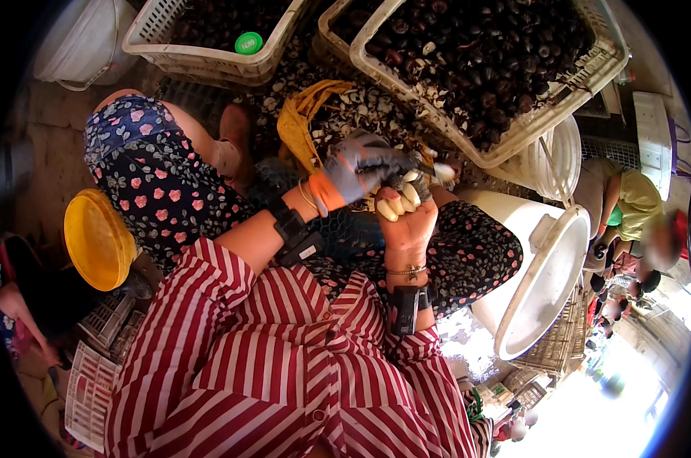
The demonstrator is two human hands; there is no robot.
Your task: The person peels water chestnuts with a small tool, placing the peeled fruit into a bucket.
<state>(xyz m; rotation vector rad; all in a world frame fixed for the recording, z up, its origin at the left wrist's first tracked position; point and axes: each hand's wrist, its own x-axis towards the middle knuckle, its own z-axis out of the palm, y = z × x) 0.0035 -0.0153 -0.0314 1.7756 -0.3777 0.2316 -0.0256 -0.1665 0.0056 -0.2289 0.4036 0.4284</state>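
Observation:
My left hand point(357, 169), in a grey glove with an orange cuff, reaches across to my right hand, its fingers bent and closed at the tips. My right hand point(408, 221) is curled palm up, with pale yellowish covers on several fingers. The hands meet above my lap; what lies between them is small and mostly hidden. A whitish tip point(443, 172) shows just beyond the gloved fingers; I cannot tell whether it is a covered thumb or a peeled piece. Beyond the hands, pale and dark peelings point(361, 114) lie heaped around a yellow-orange cloth or bag point(300, 126).
A large crate point(468, 145) of dark round produce, seemingly water chestnuts, stands ahead right. Another crate point(208, 55) bearing a green disc is ahead left. A white bucket point(540, 282) stands at my right, a yellow bucket point(97, 240) at my left. Other people point(628, 202) sit at far right.

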